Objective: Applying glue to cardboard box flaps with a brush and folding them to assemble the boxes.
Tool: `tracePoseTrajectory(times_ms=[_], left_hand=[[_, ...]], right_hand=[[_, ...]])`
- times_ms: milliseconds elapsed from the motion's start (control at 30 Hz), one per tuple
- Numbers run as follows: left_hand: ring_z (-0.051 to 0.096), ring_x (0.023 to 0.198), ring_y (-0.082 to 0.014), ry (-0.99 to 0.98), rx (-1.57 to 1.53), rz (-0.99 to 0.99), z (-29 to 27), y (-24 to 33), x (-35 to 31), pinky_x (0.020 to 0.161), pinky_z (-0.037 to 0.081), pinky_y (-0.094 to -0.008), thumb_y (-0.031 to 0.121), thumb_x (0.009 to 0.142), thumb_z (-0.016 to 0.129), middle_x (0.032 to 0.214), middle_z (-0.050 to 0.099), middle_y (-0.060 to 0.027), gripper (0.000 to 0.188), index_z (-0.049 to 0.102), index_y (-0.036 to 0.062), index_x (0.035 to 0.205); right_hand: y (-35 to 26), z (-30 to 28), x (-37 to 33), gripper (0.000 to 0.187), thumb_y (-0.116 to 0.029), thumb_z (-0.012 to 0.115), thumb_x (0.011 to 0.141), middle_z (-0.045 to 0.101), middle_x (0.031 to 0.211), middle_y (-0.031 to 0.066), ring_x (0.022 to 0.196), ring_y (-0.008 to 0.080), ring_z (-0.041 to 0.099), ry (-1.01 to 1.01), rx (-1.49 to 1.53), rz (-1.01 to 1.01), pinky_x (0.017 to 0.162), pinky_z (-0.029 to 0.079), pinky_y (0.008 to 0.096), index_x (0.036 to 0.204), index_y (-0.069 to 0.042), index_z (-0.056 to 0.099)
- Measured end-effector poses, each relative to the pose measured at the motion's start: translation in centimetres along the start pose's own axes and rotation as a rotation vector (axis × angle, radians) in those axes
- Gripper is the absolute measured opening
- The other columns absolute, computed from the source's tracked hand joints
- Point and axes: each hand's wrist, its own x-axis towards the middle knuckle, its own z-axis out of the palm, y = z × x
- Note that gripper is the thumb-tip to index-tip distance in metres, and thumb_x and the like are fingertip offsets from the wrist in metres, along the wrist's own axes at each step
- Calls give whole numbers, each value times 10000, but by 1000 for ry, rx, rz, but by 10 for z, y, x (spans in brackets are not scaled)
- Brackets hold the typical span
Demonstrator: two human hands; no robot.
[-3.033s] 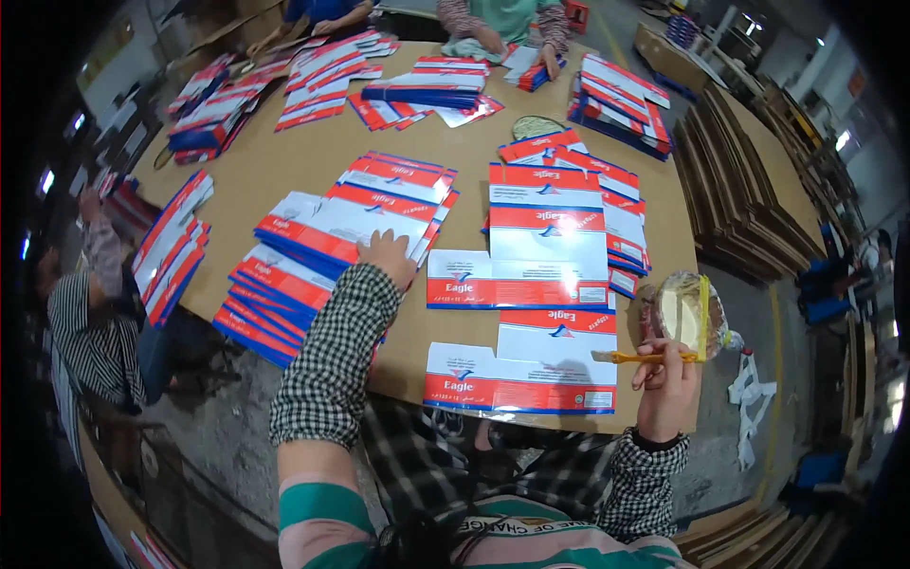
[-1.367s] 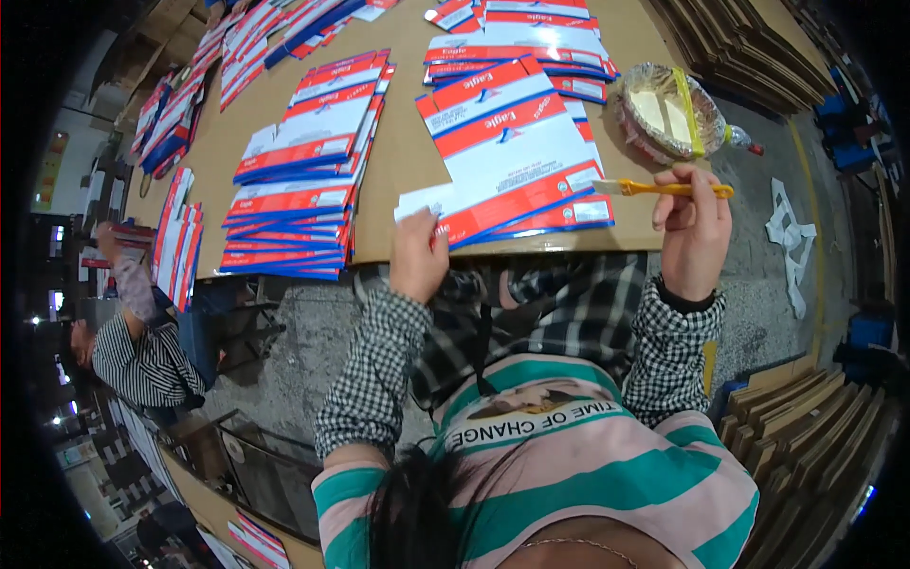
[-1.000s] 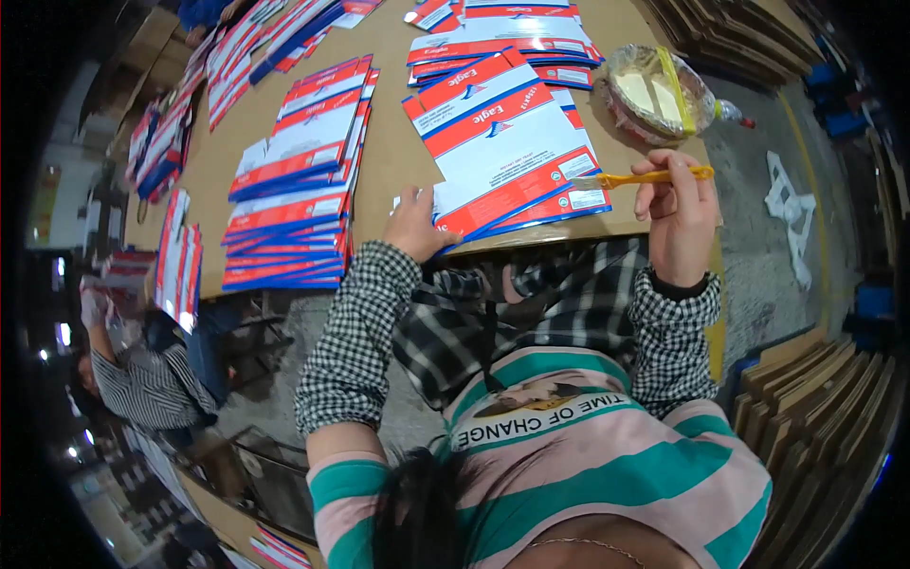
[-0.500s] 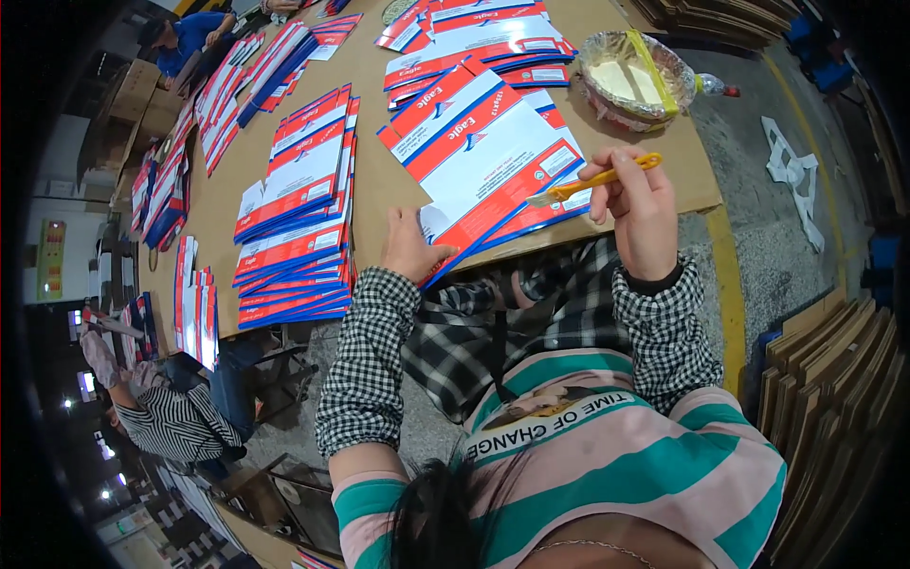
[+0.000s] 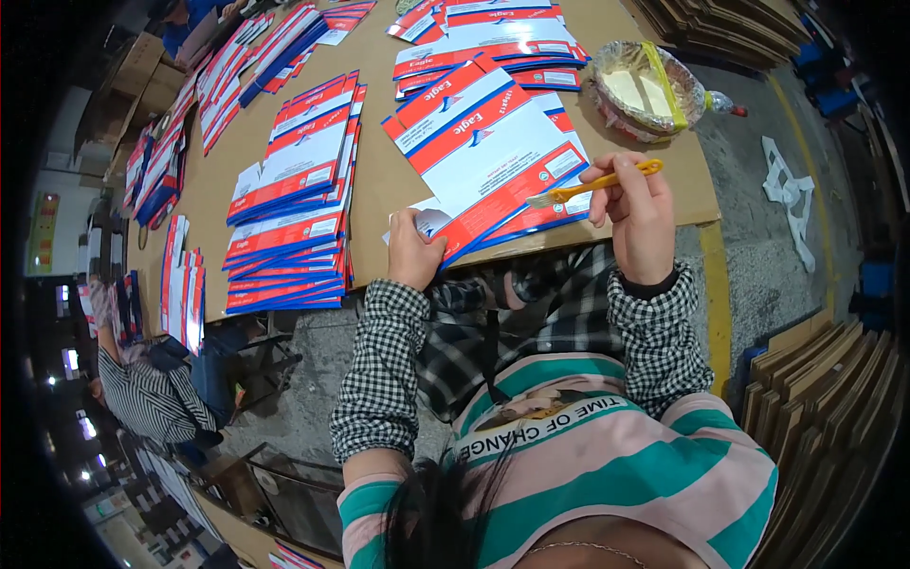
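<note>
My right hand grips a paintbrush with a yellow handle; its pale bristles hover over the lower right part of the top printed cardboard sleeve. That sleeve is red, white and blue and lies on others, fanned at a slant along the table's near edge. My left hand is closed at the sleeve's lower left corner, thumb over the edge, beside a small pale flap. Its fingertips are partly hidden. Right of the sleeves stands a plastic-lined bowl of cream-coloured paste with a yellow strip across it.
A stack of matching sleeves stands to the left on the brown table, with more piles at the back. A bottle lies beyond the bowl. Flattened cardboard leans at right. Other people work at left.
My left hand has shifted slightly right and closed more at the sleeve's corner, where a pale flap now shows. The right hand and brush have barely moved. The view has tilted a little.
</note>
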Motion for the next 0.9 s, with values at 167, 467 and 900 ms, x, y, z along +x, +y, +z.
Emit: tracePoseTrajectory(times_ms=[167, 467, 900], left_hand=[[538, 644, -209, 115, -34, 8, 8, -5, 1, 622, 455, -325, 8, 668, 619, 879, 501, -159, 384, 471, -47, 1018], [549, 696, -212, 299, -51, 122, 20, -12, 7, 594, 454, -294, -23, 725, 515, 897, 528, -149, 243, 534, -31, 967], [570, 784, -237, 175, 53, 135, 4, -22, 16, 653, 477, -299, 21, 703, 605, 923, 526, -154, 312, 530, -32, 1001]], right_hand=[[-2, 2, -1, 205, -196, 444, 910, 605, 820, 109, 534, 88, 509, -5, -8, -4, 492, 396, 207, 925, -2, 508], [1, 6, -3, 224, -202, 442, 912, 607, 817, 110, 531, 89, 511, 29, -13, -12, 488, 397, 207, 930, 11, 511], [-8, -6, -2, 213, -201, 437, 914, 605, 825, 110, 531, 86, 510, 27, -26, -66, 493, 400, 207, 928, 1, 502]])
